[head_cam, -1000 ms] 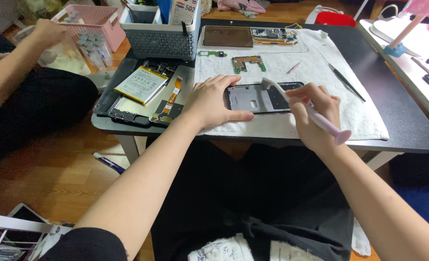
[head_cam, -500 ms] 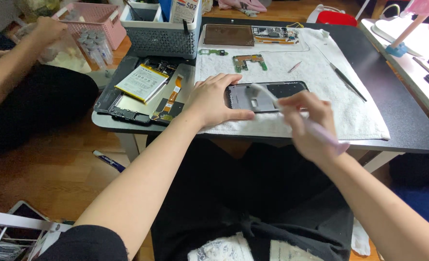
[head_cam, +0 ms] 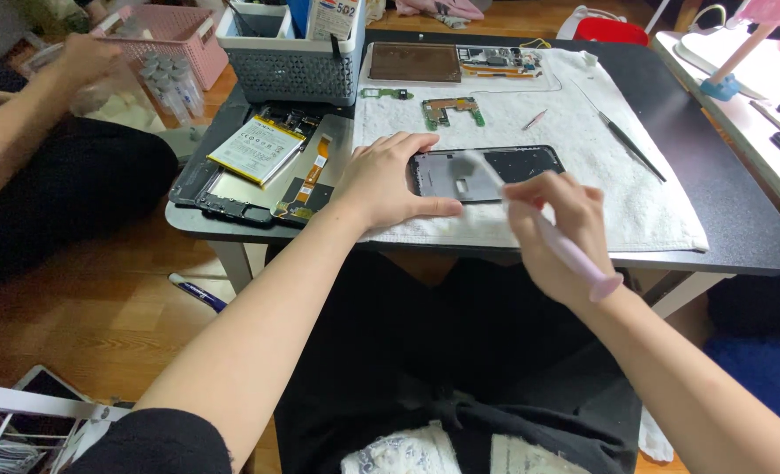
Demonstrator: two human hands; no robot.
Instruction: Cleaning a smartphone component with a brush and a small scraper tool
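Note:
A black phone frame [head_cam: 517, 167] lies on a white towel [head_cam: 653, 211] on the dark table [head_cam: 723, 189]. My left hand [head_cam: 388, 180] presses flat on the frame's left end and holds it down. My right hand [head_cam: 558, 230] hovers just in front of the frame, gripping a pink brush [head_cam: 574, 253] whose blurred white bristle end points up over the frame. A small green circuit board [head_cam: 449, 111] lies on the towel behind the frame.
An opened phone back with its battery [head_cam: 256, 147] sits at the table's left. A grey basket [head_cam: 286, 54] and a brown panel [head_cam: 414, 63] stand behind. Black tweezers [head_cam: 631, 147] lie at the right. Another person's arm [head_cam: 34, 114] reaches toward a pink basket [head_cam: 166, 31] at far left.
My right hand with the brush has pulled back off the frame toward me and to the right. My left hand stays on the frame.

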